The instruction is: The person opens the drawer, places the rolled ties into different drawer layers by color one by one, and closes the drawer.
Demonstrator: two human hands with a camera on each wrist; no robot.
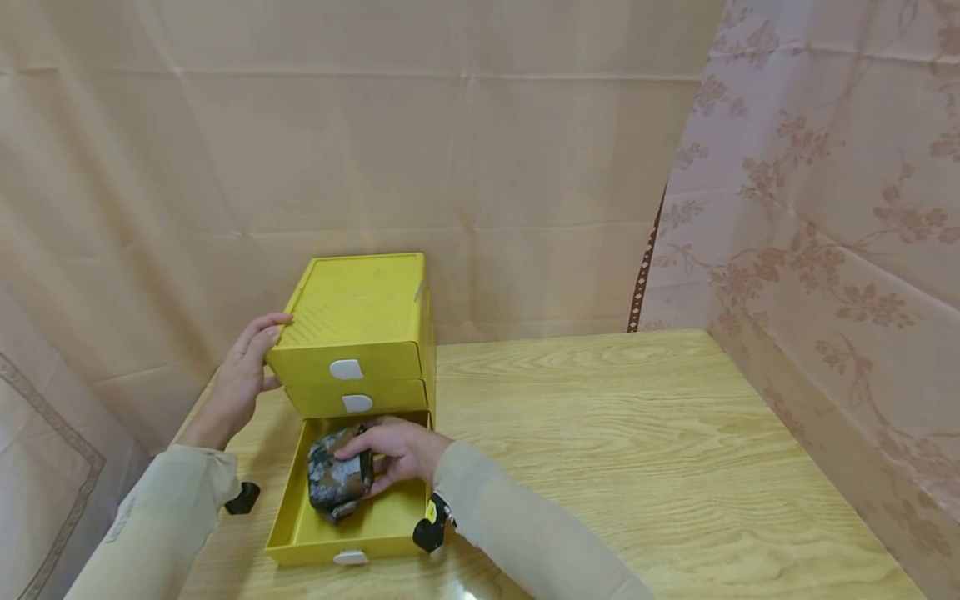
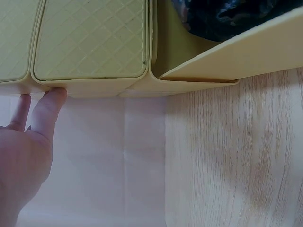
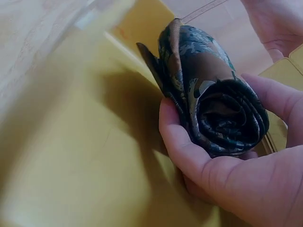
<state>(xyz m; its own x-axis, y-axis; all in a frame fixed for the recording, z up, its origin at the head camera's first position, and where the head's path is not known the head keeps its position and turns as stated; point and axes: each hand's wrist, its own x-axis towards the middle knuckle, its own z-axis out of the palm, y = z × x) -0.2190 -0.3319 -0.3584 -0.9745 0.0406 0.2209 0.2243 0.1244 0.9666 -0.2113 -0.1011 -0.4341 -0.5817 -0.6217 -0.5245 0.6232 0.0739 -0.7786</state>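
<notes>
My right hand [image 1: 397,454] grips a rolled-up camouflage cloth [image 1: 335,477], thumb on one side and fingers on the other. The cloth is over the pulled-out bottom drawer [image 1: 397,521] of a yellow drawer unit [image 1: 360,296]. In the right wrist view the spiral end of the rolled cloth [image 3: 227,116] faces the camera, and a loose flap sticks out at its side. At the unit's upper left edge rests my left hand [image 1: 240,379], with straight fingers [image 2: 49,111] against the side wall in the left wrist view.
The unit's two upper drawers, with white pull tabs [image 1: 346,369], are closed. It stands at the left of a wood-grain table [image 1: 637,450]. Beige curtain [image 1: 525,167] hangs behind, and a flowered curtain [image 1: 847,275] borders the right side.
</notes>
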